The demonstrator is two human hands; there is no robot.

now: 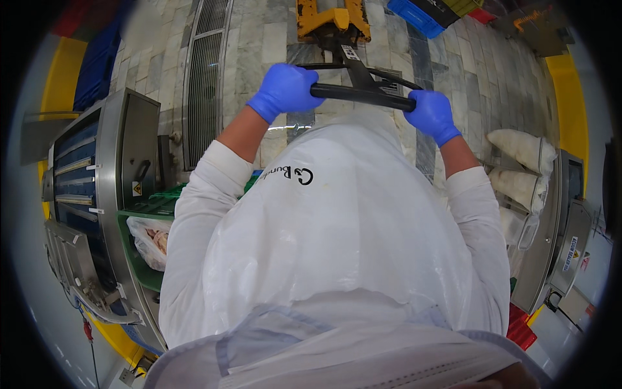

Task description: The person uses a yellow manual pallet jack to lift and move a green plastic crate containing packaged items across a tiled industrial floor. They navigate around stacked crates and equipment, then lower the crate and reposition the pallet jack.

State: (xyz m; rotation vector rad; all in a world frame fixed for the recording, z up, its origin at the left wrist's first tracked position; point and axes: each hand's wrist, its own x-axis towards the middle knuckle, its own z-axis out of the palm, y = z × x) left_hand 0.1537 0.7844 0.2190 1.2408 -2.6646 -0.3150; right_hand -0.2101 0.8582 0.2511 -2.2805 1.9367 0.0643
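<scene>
Both my hands wear blue gloves and grip the black handle [363, 95] of a yellow pallet jack [330, 19]. My left hand [285, 89] is closed round the handle's left end. At the right end my right hand [432, 115] is wrapped about the same bar. From the handle a dark shaft slopes away to the yellow body at the top of the view. My white apron [337, 220] fills the middle, below the handle. The fingertips of both hands are hidden behind the bar.
A metal floor drain [206, 84] runs along the tiles at left. A steel conveyor machine [126, 162] and a green crate [146, 259] with bagged meat stand left. White filled bags [521, 152] sit beside steel equipment at right. A blue crate [418, 18] lies far ahead.
</scene>
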